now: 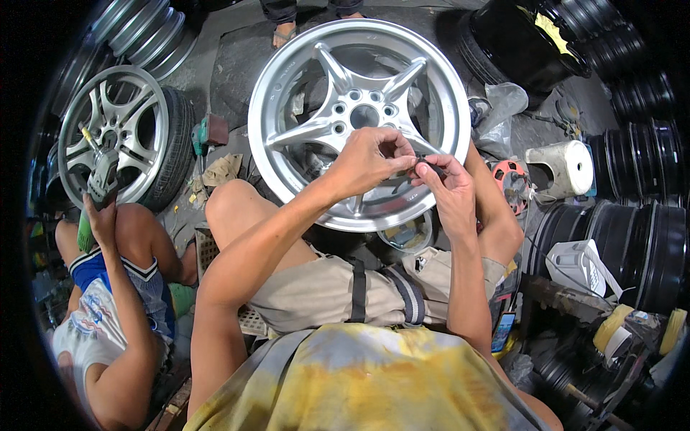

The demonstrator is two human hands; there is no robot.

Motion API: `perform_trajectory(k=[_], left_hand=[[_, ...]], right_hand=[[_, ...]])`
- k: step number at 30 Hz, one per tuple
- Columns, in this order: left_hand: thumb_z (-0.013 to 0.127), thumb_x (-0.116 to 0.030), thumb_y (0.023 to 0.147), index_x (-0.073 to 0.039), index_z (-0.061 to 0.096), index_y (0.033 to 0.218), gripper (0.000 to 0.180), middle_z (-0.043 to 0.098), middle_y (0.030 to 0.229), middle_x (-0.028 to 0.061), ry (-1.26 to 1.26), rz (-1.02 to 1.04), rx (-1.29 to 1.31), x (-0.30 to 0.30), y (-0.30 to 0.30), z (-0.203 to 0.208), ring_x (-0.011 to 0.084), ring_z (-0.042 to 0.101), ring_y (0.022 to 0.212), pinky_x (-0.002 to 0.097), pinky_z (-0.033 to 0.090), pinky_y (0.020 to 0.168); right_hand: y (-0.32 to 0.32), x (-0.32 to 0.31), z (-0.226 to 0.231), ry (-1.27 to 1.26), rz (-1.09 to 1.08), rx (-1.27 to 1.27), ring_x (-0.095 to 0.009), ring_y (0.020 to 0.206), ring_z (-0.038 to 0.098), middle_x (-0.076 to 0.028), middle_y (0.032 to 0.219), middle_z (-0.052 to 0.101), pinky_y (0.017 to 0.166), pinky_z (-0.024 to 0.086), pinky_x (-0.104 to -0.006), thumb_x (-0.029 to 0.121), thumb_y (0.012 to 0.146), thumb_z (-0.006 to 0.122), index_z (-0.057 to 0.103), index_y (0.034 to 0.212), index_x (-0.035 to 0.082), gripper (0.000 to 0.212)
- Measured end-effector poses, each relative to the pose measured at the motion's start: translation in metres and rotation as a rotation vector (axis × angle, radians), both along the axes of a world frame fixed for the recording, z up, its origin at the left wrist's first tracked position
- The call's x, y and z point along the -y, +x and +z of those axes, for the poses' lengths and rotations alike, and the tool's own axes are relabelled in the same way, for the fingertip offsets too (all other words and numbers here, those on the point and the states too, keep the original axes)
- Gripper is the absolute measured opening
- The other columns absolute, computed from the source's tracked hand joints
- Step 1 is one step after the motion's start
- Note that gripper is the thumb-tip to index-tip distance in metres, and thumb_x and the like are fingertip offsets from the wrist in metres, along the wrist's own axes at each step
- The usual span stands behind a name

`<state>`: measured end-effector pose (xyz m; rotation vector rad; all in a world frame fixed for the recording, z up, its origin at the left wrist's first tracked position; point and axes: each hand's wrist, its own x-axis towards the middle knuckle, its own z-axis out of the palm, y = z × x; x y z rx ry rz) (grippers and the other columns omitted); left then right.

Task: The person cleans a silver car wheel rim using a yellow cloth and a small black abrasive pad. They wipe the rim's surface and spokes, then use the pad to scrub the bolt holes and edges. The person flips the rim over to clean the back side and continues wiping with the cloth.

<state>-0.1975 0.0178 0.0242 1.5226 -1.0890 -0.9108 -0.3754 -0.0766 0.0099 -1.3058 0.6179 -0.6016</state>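
A silver five-spoke wheel rim stands in front of my knees, its face toward me. Over its lower spokes my left hand and my right hand meet, fingertips almost touching. Between them is a small dark piece, too small to name. The thumb and forefinger of my left hand pinch at one side of it. My right hand's fingers close on the other side. Both hands appear to be in front of the rim, not gripping it.
At left, a seated person holds a green-handled power tool against another silver rim beside a tyre. A red-green sander lies between us. Right: a white stool, a plastic bag, a red reel, stacked black rims.
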Motion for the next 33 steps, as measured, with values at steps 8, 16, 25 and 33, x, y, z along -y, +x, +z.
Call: perform_trajectory(k=[8,16,25,33], left_hand=[[0.071,-0.038,0.093,-0.001,0.076,0.094,0.037,0.07,0.074,0.0058,-0.136,0.464,0.48,0.022,0.139,0.034,0.0134,0.062,0.068,0.0313,0.05,0.067],[0.065,-0.07,0.084,-0.008,0.073,0.12,0.072,0.073,0.108,0.0256,0.155,0.65,0.814,0.019,0.218,-0.032,0.0415,0.069,0.107,0.0492,0.053,0.093],[0.065,-0.074,0.082,-0.004,0.07,0.127,0.083,0.072,0.109,0.0295,0.216,0.653,0.801,0.019,0.215,-0.035,0.0441,0.069,0.11,0.0518,0.053,0.096],[0.066,-0.074,0.082,-0.005,0.073,0.123,0.081,0.072,0.108,0.0287,0.222,0.669,0.786,0.021,0.214,-0.029,0.0438,0.07,0.107,0.0517,0.054,0.094]], right_hand=[[0.047,0.011,0.006,-0.508,-0.049,-0.399,-0.012,0.071,0.063,-0.009,0.092,0.069,0.065,0.049,-0.0276,0.01,0.087,0.078,0.071,0.106,-0.001,0.023],[0.094,0.011,-0.007,-1.178,-0.219,-0.472,-0.034,0.088,0.057,-0.014,0.088,0.066,0.081,0.045,-0.0444,0.009,0.086,0.072,0.072,0.094,0.005,0.009],[0.098,0.008,-0.018,-1.174,-0.248,-0.615,-0.031,0.093,0.056,-0.009,0.095,0.068,0.085,0.038,-0.0445,0.015,0.088,0.071,0.072,0.094,0.008,0.01],[0.109,0.011,-0.027,-1.227,-0.295,-0.584,-0.03,0.09,0.056,-0.009,0.091,0.068,0.081,0.036,-0.0436,0.015,0.083,0.072,0.071,0.091,0.008,0.011]])
